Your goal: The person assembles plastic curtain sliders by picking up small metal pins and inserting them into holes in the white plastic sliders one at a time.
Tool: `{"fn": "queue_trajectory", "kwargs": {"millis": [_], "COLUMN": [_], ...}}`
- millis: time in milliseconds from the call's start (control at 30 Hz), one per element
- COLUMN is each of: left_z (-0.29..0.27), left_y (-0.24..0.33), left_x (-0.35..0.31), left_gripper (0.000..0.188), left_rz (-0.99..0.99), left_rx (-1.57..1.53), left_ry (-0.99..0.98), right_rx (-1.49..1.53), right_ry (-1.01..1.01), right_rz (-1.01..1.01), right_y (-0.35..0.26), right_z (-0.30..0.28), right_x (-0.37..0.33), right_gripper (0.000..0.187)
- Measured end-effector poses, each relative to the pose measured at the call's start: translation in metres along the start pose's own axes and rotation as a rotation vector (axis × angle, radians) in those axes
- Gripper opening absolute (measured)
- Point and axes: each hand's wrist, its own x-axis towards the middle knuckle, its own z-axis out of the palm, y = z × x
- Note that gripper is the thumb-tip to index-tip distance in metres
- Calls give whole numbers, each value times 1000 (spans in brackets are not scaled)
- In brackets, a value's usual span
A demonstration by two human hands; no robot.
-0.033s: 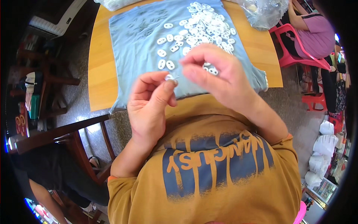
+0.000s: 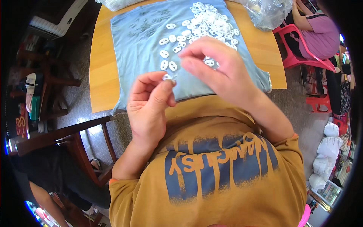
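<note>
Pieces — white, oval, two-holed — lie heaped on the blue cloth over the tabletop, with a few loose ones to the left. One piece is up off the cloth, pinched between thumb and forefinger of the left hand. Near it hangs the right hand, half-curled, thumb and forefinger slightly parted — I can't tell whether it has hold of anything. Dark bits lie toward the cloth's far left.

On the table lies a cloth bearing heaped pieces, a bag to their right.
</note>
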Motion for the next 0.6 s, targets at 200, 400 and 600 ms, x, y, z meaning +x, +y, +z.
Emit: {"fn": "queue_trajectory", "kwargs": {"millis": [200,400,600], "left_z": [-8,-19,-15], "left_y": [7,12,15], "left_x": [8,8,7], "left_gripper": [13,15,16], "left_rz": [12,43,37], "left_rx": [-61,-80,-89], "left_ry": [64,74,37], "right_rx": [-656,-793,-603], "right_ry": [-132,-244,-243], "right_rz": [-253,-254,-188], "right_y": [57,73,51], "right_z": [16,28,22], "right_x": [55,61,60], "right_gripper": [13,10,11]}}
